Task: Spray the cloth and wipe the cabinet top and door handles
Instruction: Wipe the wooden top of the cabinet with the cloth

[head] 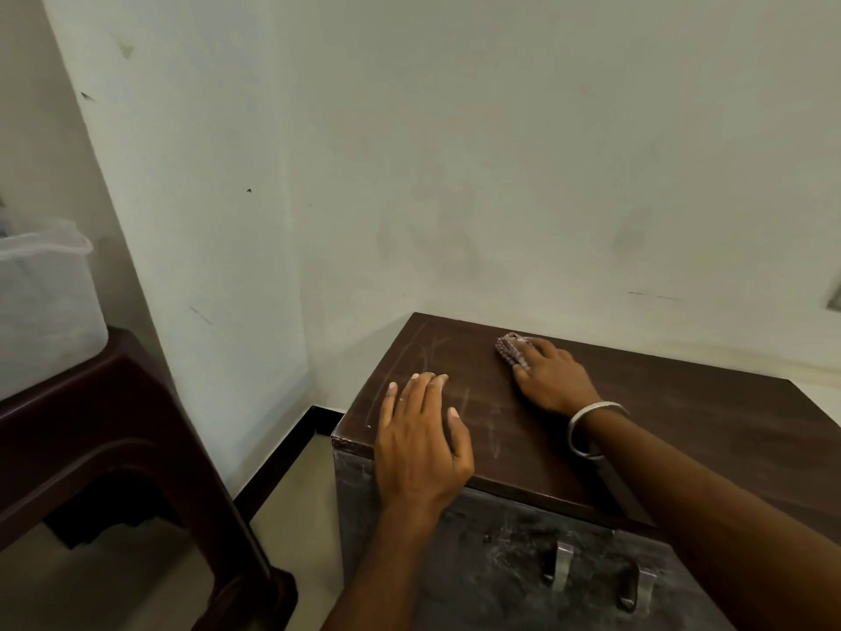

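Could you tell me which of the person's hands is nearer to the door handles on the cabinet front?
Left. The left hand rests flat at the top's front edge, just above and left of the door handles. The right hand presses the cloth near the back of the cabinet top.

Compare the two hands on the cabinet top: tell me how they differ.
The right hand presses a cloth near the back of the cabinet top; the left hand lies flat and bare near the front edge. The right wrist wears a metal bangle; the left wrist wears nothing. Both rest palm down on the top.
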Motion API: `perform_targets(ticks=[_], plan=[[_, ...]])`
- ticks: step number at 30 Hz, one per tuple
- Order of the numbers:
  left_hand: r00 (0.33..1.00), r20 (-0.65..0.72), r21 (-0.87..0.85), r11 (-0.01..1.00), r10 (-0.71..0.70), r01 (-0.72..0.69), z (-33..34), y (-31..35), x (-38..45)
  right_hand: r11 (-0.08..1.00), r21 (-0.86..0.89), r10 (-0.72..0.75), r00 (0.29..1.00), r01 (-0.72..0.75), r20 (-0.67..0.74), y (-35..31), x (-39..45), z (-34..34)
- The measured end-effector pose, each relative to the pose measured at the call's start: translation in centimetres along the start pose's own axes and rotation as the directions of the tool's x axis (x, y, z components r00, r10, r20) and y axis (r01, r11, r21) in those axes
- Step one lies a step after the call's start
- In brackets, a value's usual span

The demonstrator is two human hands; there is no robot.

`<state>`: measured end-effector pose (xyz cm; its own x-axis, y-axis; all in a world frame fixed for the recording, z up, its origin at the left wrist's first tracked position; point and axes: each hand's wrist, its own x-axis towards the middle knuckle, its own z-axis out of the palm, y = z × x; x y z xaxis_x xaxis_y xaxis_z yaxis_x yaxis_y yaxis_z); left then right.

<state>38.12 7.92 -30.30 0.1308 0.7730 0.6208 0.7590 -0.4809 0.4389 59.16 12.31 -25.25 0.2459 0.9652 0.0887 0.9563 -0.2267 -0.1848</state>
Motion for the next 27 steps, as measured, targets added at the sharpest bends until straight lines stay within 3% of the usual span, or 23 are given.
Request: perform_targets(ticks=[3, 6, 15, 18, 27], plan=[[1.000, 0.001, 0.000, 1.000, -0.005, 0.005, 0.1, -0.1, 0.1, 0.990, 0.018, 0.144, 0.989, -0.143, -0.031, 1.4, 0.3, -0.2], [1.000, -0.008, -0.001, 1.000, -0.003, 0.003, 0.2, 0.0, 0.0, 0.981, 0.018, 0.192, 0.980, -0.191, -0.046, -0.2, -0.1, 0.2], [1.000, 0.025, 0.057, 0.998, 0.002, -0.003, -0.2, 0.1, 0.1, 0.987, 0.026, -0.155, 0.985, 0.157, -0.076, -7.9, -5.6, 2.1], [1.000, 0.027, 0.068, 0.998, 0.011, -0.013, -0.4, -0.3, 0.1, 0.983, 0.036, -0.177, 0.983, 0.179, -0.043, -7.4, -6.4, 1.7], [1.000, 0.003, 0.129, 0.991, -0.029, 0.029, -1.6, -2.2, 0.5, 0.985, 0.013, 0.173, 0.983, -0.173, -0.065, 0.6, -8.1, -0.3]])
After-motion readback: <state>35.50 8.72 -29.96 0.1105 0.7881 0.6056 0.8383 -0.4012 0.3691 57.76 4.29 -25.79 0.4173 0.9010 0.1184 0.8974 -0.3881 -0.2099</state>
